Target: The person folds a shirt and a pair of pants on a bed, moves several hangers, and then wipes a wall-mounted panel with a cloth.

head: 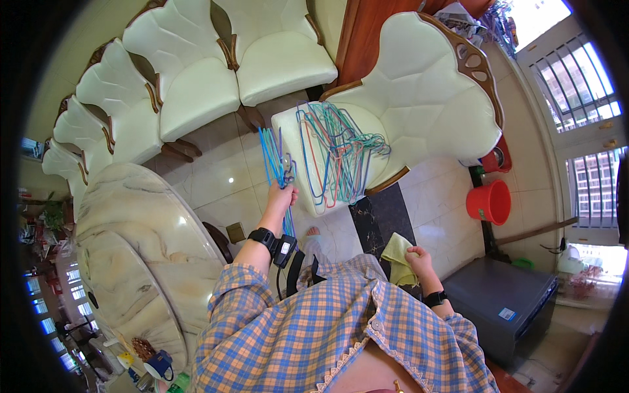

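Held in my left hand [283,196] is a bunch of blue and purple clothes hangers [270,154], to the left of a cream upholstered chair [437,98]. On that chair's seat lies a pile of green, blue and red clothes hangers [339,152], with many hooks towards the backrest. My right hand [417,258] grips a yellow-green cloth [397,255], which hangs down at the right of my body. Both wrists wear black bands, the left one with a small black device.
A round marble-patterned table [196,245] stands at the left, with a mug [159,364] near its lower end. Several cream chairs [199,96] line the wall. At the right are a red bucket [489,202] and a dark grey cabinet-like box [496,290]; a wooden pole [535,231] leans nearby.
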`<state>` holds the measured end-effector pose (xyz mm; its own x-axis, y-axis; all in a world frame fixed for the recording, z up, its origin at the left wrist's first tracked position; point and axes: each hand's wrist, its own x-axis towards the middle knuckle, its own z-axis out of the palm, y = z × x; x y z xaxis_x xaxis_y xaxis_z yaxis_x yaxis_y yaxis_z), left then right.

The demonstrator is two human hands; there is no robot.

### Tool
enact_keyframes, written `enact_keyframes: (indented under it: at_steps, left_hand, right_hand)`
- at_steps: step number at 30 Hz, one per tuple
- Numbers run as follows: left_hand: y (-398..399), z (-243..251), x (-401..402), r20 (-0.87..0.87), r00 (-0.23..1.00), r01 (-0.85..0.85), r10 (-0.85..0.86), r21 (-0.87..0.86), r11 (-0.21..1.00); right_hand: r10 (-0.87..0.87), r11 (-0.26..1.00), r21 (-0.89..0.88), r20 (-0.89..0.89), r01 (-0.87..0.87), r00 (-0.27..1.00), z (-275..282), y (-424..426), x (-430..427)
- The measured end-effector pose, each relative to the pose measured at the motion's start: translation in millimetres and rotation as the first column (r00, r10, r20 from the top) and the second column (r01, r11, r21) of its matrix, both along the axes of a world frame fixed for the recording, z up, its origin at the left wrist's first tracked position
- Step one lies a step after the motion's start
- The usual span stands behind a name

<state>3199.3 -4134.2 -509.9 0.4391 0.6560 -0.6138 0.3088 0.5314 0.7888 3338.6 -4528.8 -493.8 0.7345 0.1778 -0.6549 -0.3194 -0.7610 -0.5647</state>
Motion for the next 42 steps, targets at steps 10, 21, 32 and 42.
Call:
enact_keyframes:
  at_steps: [10,21,32,42]
  left_hand:
    - [19.5,-123.0,74.1,-0.275,0.960,0.162,-0.051,0.395,0.904]
    - [-23.8,-195.1,159.0,-0.356,0.932,0.294,-0.066,0.640,0.709]
    - [-51.4,-188.4,230.7,-0.421,0.896,0.144,0.142,0.577,0.804]
    - [-66.8,-171.7,300.8,-0.312,0.945,0.067,0.102,0.489,0.870]
  right_hand:
    - [0.148,0.989,0.016,-0.166,-0.147,0.975,-12.0,53.9,60.5]
    - [0.214,0.977,0.054,-0.339,-0.208,0.916,-47.7,53.3,153.7]
    - [0.148,0.988,0.116,-0.446,-0.107,0.883,-72.9,28.8,175.5]
    - [0.150,0.987,0.121,-0.437,-0.108,0.887,-77.9,26.9,185.6]
